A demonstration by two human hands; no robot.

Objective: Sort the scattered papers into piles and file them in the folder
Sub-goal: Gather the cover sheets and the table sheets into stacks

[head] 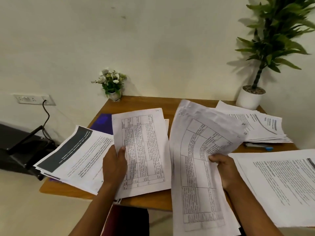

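Left hand (114,165): pinching printed sheet (143,147) on table (136,103);
Right hand (222,167): gripping bent sheaf (196,150);
Folder (102,123): purple, beneath left pile (73,159)

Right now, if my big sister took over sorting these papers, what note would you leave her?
Left hand pinches one gridded sheet by its left edge, over the middle of the desk.
Right hand grips a curled bundle of sheets, lifted off the desk.
Piles made: dark-header pile at left, far right pile by the plant pot, near right pile.
Purple folder lies far left, partly under papers; nothing seen filed in it.
Left to do: sort both handfuls onto piles, square them, file them.
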